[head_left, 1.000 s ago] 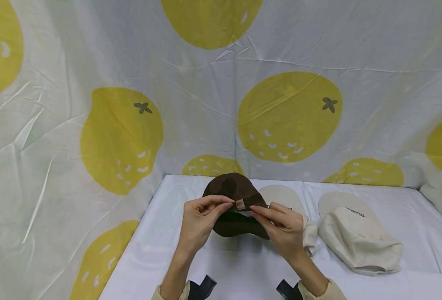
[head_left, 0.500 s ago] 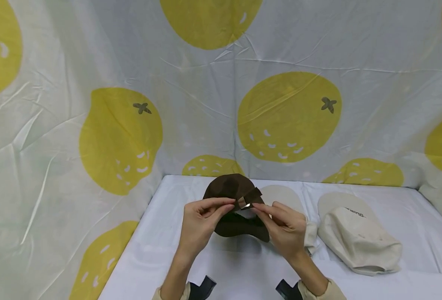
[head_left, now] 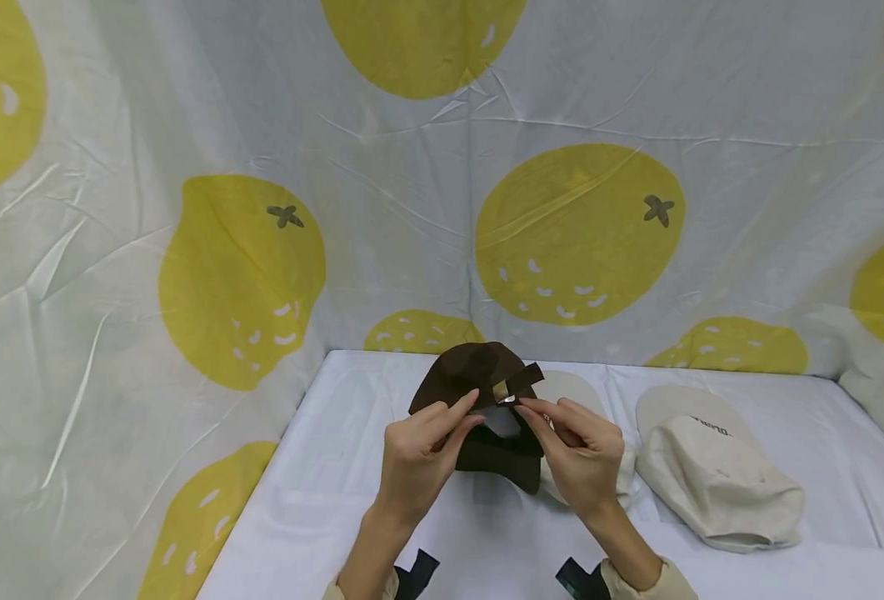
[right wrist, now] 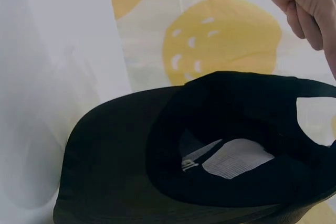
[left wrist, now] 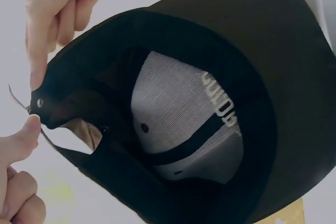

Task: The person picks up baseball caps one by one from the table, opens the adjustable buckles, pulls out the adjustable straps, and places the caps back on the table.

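Note:
A dark brown baseball cap [head_left: 462, 371] hangs above the table, its back opening facing me and its brim low. Thumb and index finger of my left hand [head_left: 422, 446] sit at the left end of the opening, on either side of the cap's edge. My right hand [head_left: 580, 450] pinches the adjustment strap [head_left: 524, 379] near its shiny metal buckle [head_left: 505, 398], and the strap's loose end sticks up past the fingers. The left wrist view shows the dark inside of the cap [left wrist: 257, 129] with a pale mesh panel; the right wrist view shows the brim [right wrist: 110, 150].
Two beige caps lie on the white-covered table [head_left: 322, 467]: one [head_left: 572, 387] partly hidden behind the dark cap and right hand, the other [head_left: 719, 475] to the right, with dark lettering. A lemon-print cloth [head_left: 397, 208] hangs at the back and left.
The strap's loose end has swung up and now stands out beyond the right fingers. Cap and both hands have shifted slightly right; the left index finger and thumb have spread a little.

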A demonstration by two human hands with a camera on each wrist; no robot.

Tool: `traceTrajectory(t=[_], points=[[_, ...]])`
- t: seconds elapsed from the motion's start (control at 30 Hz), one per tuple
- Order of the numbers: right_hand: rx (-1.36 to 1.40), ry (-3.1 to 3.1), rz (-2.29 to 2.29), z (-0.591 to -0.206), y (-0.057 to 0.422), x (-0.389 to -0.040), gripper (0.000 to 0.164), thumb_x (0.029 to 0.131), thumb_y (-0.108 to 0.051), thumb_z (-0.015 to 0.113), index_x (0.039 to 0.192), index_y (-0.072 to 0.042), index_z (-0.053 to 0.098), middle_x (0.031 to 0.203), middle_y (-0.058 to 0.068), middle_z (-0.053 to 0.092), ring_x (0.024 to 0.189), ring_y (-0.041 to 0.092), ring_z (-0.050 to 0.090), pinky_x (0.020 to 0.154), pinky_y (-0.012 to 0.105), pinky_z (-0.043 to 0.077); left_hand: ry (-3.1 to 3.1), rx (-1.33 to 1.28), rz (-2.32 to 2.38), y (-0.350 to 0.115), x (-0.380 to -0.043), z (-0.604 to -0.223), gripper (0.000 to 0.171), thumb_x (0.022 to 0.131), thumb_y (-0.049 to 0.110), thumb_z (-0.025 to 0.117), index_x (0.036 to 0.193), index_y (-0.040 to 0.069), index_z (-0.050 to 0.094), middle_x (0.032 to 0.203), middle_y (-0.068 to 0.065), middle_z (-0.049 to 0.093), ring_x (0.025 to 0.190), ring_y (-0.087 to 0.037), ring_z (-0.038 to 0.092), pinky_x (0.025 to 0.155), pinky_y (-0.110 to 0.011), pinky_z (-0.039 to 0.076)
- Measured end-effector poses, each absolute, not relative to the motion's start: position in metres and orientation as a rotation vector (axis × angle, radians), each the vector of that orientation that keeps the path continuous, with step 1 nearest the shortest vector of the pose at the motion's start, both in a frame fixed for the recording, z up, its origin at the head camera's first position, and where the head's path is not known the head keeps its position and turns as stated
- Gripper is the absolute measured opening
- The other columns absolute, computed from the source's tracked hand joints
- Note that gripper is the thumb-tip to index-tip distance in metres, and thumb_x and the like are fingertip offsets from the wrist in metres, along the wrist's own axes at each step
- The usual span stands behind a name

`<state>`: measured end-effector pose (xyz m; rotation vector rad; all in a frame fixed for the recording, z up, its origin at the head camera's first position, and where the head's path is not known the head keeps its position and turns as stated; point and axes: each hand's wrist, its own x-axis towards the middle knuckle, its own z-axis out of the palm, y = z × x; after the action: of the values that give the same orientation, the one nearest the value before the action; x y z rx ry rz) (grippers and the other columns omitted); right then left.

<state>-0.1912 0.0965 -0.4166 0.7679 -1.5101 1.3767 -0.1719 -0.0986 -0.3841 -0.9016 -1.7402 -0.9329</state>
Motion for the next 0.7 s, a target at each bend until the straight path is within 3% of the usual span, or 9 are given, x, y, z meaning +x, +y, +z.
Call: traceTrajectory(t=[0.17, 0.7], points=[[0.735, -1.528, 1.387, -0.416, 0.096, -0.191, 0.022, 0.069, 0.021, 0.082, 0.086, 0.008, 0.079, 0.051, -0.004, 0.032, 0.048, 0.001, 0.024, 0.044, 0.013, 0.020, -1.707, -0.852, -0.827, -0.092, -0.174, -0.390, 0.025, 0.101, 0.018, 0.068, 0.106, -0.003, 0.080, 0.054, 0.003, 0.042, 0.048, -0.003, 0.021, 0.041, -0.014, 0.021], [0.746, -1.573, 1.470, -0.409, 0.095, -0.184, 0.026, 0.069, 0.025, 0.079, 0.088, 0.006, 0.080, 0.052, -0.002, 0.045, 0.050, 0.002, 0.027, 0.044, 0.017, 0.023, -1.630, -0.788, -0.770, -0.086, -0.175, -0.395, 0.018, 0.100, 0.010, 0.069, 0.106, -0.003, 0.080, 0.055, 0.003, 0.038, 0.050, -0.003, 0.017, 0.042, -0.014, 0.013]])
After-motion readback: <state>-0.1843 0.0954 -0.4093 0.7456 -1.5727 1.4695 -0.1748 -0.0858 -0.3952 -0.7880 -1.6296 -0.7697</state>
